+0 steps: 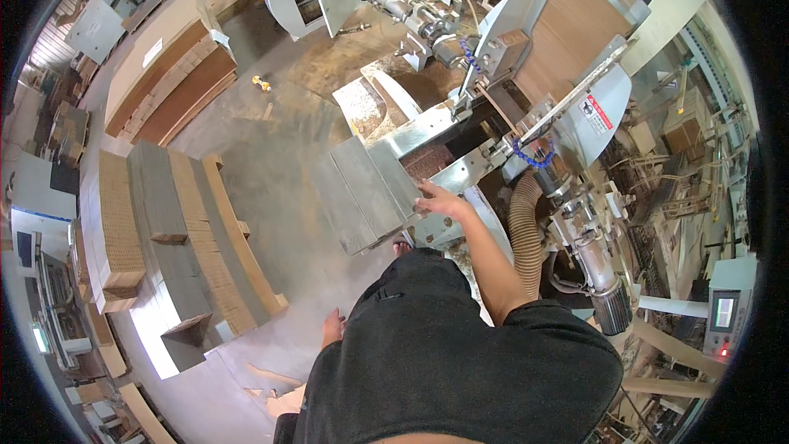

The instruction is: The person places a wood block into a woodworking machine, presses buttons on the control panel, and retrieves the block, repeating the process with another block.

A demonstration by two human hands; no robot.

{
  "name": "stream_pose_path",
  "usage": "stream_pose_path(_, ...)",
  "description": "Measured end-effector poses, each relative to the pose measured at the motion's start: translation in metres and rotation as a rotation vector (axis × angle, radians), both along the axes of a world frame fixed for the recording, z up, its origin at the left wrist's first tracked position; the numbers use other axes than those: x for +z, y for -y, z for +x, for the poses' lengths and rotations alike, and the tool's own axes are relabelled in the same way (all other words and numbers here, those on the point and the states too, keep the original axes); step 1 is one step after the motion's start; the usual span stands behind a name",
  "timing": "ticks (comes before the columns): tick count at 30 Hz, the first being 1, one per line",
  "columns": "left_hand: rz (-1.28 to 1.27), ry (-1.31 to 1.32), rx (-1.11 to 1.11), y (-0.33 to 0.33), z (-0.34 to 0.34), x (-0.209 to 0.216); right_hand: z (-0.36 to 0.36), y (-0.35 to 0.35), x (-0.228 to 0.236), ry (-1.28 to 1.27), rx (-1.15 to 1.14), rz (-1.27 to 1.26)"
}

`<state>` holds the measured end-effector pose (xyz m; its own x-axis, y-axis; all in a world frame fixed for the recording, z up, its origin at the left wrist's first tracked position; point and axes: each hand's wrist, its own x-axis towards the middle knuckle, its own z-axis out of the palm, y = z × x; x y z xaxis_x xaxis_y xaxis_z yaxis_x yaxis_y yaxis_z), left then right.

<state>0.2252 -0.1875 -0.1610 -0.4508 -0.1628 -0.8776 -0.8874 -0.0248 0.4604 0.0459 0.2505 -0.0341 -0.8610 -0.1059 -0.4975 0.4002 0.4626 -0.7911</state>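
My right hand (442,201) reaches forward with its fingers stretched out and apart. Its fingertips rest at the right edge of a flat grey platform (353,189), which is crossed by seams and joins the machine's metal rails (427,130). Nothing shows in that hand. Low at my left side hangs my left hand (333,328), partly hidden by my dark clothing; the fingers that show look loosely extended, with nothing visible in them. Just beyond the right hand, a woodworking machine has a motor spindle (411,18) at the far side and another spindle (593,259) at the right.
Stacks of long wooden pieces (193,230) stand at the left, with a pile of brown boards (177,74) behind. A ribbed hose (524,226) curves beside my right forearm. A control box (725,312) is at the far right. Sawdust and scraps (275,382) lie on the floor.
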Motion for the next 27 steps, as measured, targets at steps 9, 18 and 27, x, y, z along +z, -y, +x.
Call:
stream_pose_path(9, -0.019, -0.007, 0.019, -0.046, -0.068, 0.013, -0.006, -0.020, -0.022, 0.093, 0.061, -0.131)
stream_pose_path(18, -0.019, 0.031, 0.049, -0.076, -0.065, 0.021, -0.029, -0.035, 0.004, 0.004, 0.016, -0.106)
stream_pose_path(27, -0.015, 0.000, 0.156, -0.042, 0.012, -0.010, -0.083, -0.112, 0.035, -0.506, -0.276, 0.704)
